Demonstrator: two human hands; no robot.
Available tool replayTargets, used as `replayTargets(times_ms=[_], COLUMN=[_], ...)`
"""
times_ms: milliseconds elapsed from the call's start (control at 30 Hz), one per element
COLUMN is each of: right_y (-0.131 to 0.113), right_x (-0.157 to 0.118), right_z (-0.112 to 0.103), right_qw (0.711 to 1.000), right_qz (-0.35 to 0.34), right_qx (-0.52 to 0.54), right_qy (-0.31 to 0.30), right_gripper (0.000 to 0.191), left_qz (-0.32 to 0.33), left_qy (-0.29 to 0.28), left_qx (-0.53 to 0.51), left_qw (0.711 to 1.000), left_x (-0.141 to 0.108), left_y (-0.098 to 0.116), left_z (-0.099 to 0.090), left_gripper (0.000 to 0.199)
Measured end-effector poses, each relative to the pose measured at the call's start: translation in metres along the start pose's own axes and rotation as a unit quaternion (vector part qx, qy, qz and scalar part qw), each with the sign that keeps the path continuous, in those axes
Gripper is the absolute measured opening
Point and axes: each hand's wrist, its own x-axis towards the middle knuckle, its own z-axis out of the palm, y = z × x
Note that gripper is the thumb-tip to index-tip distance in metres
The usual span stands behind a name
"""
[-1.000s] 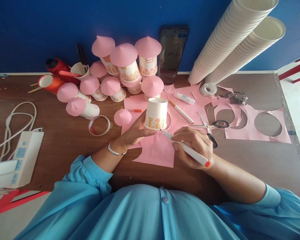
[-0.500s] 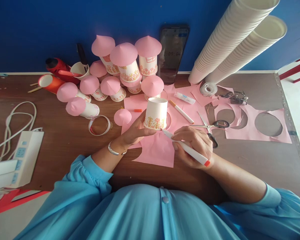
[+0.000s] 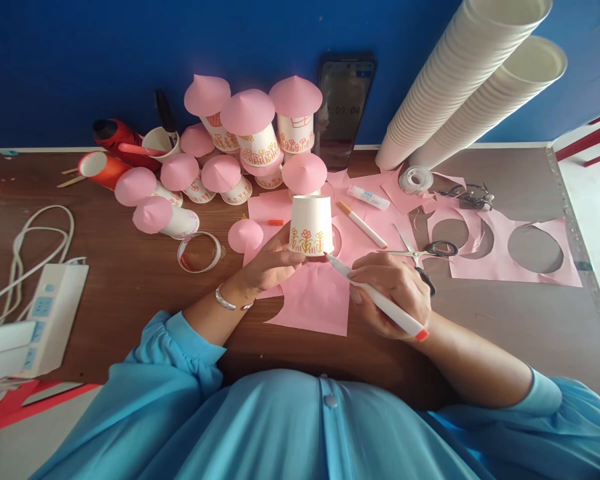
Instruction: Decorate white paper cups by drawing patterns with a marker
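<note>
- As I look from far away through the head camera, I see a white cord [image 3: 16, 267] looped on the brown tabletop [image 3: 130, 293], with a white power strip [image 3: 55, 320] just beside it.
- Next I find an orange tube [image 3: 107, 172] near a bunch of little cups with pink pointy roofs [image 3: 251, 112].
- A white paper ring [image 3: 181, 257] lies in front of them, and a small pink cone [image 3: 245, 236] sits further right.
- I have the left hand [image 3: 270, 265] gripping a white cup [image 3: 311, 217] by its low left side.
- That cup is right in front of me, over the pink paper [image 3: 320, 310], with its wide end down and red and yellow flowers drawn round it.
- I have the right hand [image 3: 394, 287] holding a white pen [image 3: 387, 310] with a red end. Its tip is at the cup's low right edge, but I cannot tell if they touch.
- Close by the right hand I see scissors [image 3: 443, 249] with black handles, blades apart.
- Two tall cup stacks [image 3: 460, 80] lean near the blue wall [image 3: 260, 40].
- Far right, a pink sheet [image 3: 495, 263] has round holes.
</note>
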Motion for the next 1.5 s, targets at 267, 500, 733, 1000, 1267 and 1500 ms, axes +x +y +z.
replayTargets(times_ms=[267, 500, 733, 1000, 1267, 1500], right_y=[0.0014, 0.0014, 0.0004, 0.0009, 0.0007, -0.0008], right_x=[0.0000, 0.0008, 0.0016, 0.0020, 0.0011, 0.0015], right_z=[0.0015, 0.0015, 0.0017, 0.0030, 0.0038, 0.0016], right_qw=[1.000, 1.000, 1.000, 1.000, 1.000, 1.000], right_qz=[-0.013, -0.021, -0.012, -0.009, -0.005, -0.001], right_qx=[0.008, -0.001, -0.012, -0.005, -0.008, 0.001], right_qy=[0.004, 0.000, -0.010, -0.012, -0.018, -0.029], right_gripper=[0.014, 0.013, 0.013, 0.016, 0.016, 0.015], left_qz=[-0.013, -0.015, -0.012, -0.012, -0.023, -0.009], left_qy=[-0.004, 0.011, 0.014, 0.002, 0.016, 0.003], left_qx=[0.018, 0.024, 0.036, 0.048, 0.050, 0.061], left_qw=[1.000, 1.000, 0.999, 0.999, 0.998, 0.998], left_x=[-0.0010, 0.0015, 0.0021, 0.0006, 0.0000, 0.0005], left_y=[-0.0031, -0.0009, 0.0009, 0.0003, -0.0014, -0.0010], left_z=[-0.0039, -0.0016, 0.0020, 0.0003, -0.0002, 0.0007], left_gripper=[0.060, 0.051, 0.048, 0.044, 0.045, 0.039])
